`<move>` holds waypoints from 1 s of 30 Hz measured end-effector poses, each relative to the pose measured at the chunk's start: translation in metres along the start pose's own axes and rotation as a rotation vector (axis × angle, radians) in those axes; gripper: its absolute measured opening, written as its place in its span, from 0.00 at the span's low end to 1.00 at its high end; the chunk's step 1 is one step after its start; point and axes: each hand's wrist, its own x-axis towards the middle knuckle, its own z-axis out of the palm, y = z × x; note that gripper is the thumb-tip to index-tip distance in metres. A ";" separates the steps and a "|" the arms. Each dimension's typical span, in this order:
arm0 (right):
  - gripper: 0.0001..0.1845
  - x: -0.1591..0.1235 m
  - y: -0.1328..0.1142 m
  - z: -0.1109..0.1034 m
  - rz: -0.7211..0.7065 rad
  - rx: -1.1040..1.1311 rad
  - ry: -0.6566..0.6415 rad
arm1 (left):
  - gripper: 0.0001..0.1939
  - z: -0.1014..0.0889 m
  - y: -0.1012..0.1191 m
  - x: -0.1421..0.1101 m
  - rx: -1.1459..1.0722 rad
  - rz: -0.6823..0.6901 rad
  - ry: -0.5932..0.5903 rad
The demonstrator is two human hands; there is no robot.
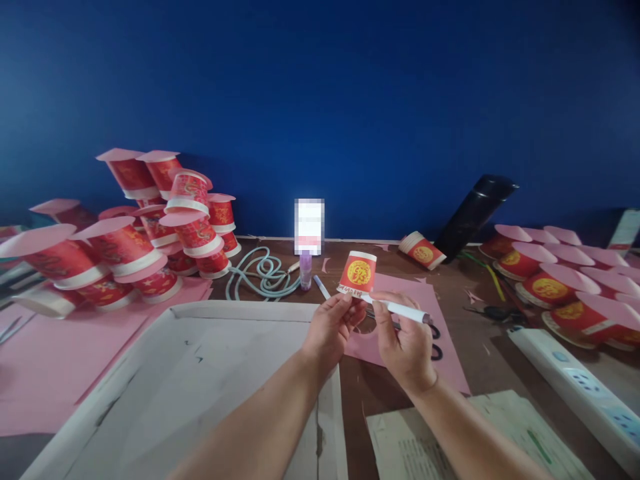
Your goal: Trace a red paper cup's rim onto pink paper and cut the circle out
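Note:
A red paper cup (359,272) with a gold round emblem is held up in front of me, its white rim pointing down toward my fingers. My left hand (334,327) is closed on the cup's rim from below. My right hand (406,340) grips a white marker pen (403,311), whose tip end is at the white rim band. Dark handwriting shows along that band. Beneath both hands lies a pink paper sheet (440,313) with black-handled scissors (437,351) on it, partly hidden by my right hand.
Red cups topped with pink paper are stacked at left (187,193) and clustered at right (550,288). A white shallow tray (240,310) fills the front left. A coiled cable (260,277), purple bottle (305,273), black flask (475,217) and white power strip (583,387) stand around.

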 end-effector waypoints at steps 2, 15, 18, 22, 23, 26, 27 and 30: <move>0.08 -0.001 0.000 0.000 0.001 0.007 0.010 | 0.10 0.000 0.000 0.000 -0.003 -0.003 0.002; 0.21 0.001 0.019 0.014 0.655 0.385 0.118 | 0.08 0.008 0.007 -0.007 -0.006 -0.074 0.002; 0.25 0.006 0.014 0.014 0.839 0.527 0.015 | 0.08 0.010 0.008 -0.009 0.020 -0.109 -0.006; 0.26 0.007 0.011 0.015 0.891 0.583 0.070 | 0.09 0.010 0.008 -0.009 0.052 -0.110 -0.002; 0.27 0.005 0.012 0.017 0.890 0.592 0.089 | 0.09 0.009 0.007 -0.009 0.069 -0.108 -0.004; 0.27 0.000 0.017 0.022 0.885 0.618 0.102 | 0.09 0.008 0.003 -0.009 0.141 -0.094 -0.034; 0.27 -0.001 0.020 0.024 0.875 0.615 0.093 | 0.10 0.008 0.002 -0.009 0.160 -0.087 -0.044; 0.28 -0.004 0.024 0.024 0.804 0.506 0.104 | 0.11 0.009 0.001 -0.009 0.178 -0.061 -0.039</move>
